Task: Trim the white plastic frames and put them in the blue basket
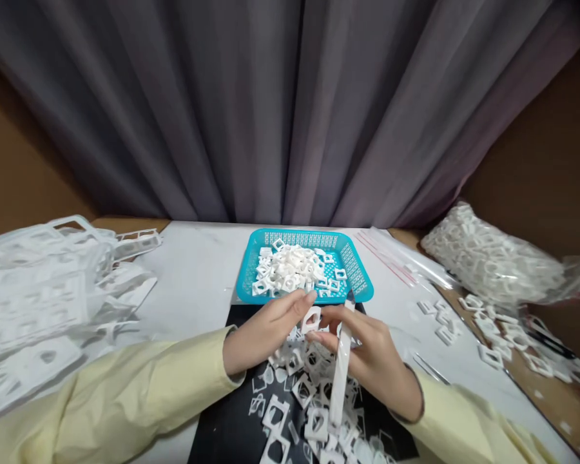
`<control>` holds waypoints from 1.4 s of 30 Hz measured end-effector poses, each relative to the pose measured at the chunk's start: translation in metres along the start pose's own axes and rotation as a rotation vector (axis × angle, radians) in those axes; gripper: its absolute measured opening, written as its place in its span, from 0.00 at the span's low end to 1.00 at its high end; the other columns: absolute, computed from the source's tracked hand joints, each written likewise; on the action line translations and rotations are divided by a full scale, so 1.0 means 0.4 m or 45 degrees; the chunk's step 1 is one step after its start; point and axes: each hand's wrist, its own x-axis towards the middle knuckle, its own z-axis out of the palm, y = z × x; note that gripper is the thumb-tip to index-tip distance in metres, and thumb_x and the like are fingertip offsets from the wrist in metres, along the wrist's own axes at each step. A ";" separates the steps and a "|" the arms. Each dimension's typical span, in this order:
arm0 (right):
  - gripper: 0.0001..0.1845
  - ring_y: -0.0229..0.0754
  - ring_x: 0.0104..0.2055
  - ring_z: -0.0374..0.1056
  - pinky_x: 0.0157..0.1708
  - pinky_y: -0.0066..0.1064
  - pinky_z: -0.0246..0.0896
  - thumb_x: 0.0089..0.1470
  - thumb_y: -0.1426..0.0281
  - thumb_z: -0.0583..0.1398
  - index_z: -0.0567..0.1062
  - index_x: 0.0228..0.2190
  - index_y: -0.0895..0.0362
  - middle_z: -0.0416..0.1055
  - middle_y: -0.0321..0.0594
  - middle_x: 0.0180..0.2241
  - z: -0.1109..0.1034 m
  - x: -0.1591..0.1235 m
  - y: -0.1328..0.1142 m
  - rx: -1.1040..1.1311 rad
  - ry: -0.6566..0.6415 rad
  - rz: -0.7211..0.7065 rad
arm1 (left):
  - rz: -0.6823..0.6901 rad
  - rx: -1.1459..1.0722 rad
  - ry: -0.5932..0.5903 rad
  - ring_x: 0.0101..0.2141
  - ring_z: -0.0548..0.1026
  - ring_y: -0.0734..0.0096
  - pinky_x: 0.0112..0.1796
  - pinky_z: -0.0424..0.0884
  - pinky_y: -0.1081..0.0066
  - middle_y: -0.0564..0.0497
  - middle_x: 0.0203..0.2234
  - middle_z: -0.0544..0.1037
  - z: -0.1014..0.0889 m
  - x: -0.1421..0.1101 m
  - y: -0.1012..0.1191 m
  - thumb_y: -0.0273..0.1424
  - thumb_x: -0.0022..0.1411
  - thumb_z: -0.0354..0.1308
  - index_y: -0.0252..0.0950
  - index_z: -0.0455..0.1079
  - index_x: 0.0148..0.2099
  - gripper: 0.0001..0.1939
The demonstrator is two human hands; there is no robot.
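Hidden or unclear: the heap of flat white plastic frames (43, 303) at the table's left edge is blurred and cut off by the picture's edge. The clear plastic bag of small white frame pieces (488, 258) at the right edge is also smeared, and its far end cannot be made out. Both forearms in pale yellow sleeves (125, 386) leave the picture at the bottom.

Hands: the left hand (265, 332) and right hand (367, 351) meet near the front edge, over a black mat (222, 419). The fingertips of both pinch one small white square plastic frame piece (312, 319) between them, just before the tray's near rim. The right hand also has a long white plastic strip (341, 367) lying across its fingers, running towards the front edge; whether it is gripped or merely resting cannot be told.

Surface: a white-covered table (198, 270). A turquoise perforated plastic tray (352, 270) sits at its centre, holding a pile of white frame pieces. More loose white pieces (304, 399) litter the mat beneath the hands, and others (483, 328) lie scattered towards the right edge.

Room: a grey pleated curtain (280, 109) hangs behind the table, with brown board (551, 161) on either side.
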 end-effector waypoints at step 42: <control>0.06 0.31 0.22 0.61 0.23 0.23 0.58 0.51 0.68 0.63 0.77 0.30 0.57 0.69 0.32 0.21 -0.048 0.027 0.016 0.601 -0.284 0.431 | 0.083 0.380 -0.297 0.26 0.70 0.74 0.27 0.64 0.76 0.55 0.25 0.73 -0.047 0.046 0.046 0.40 0.56 0.58 0.37 0.72 0.29 0.12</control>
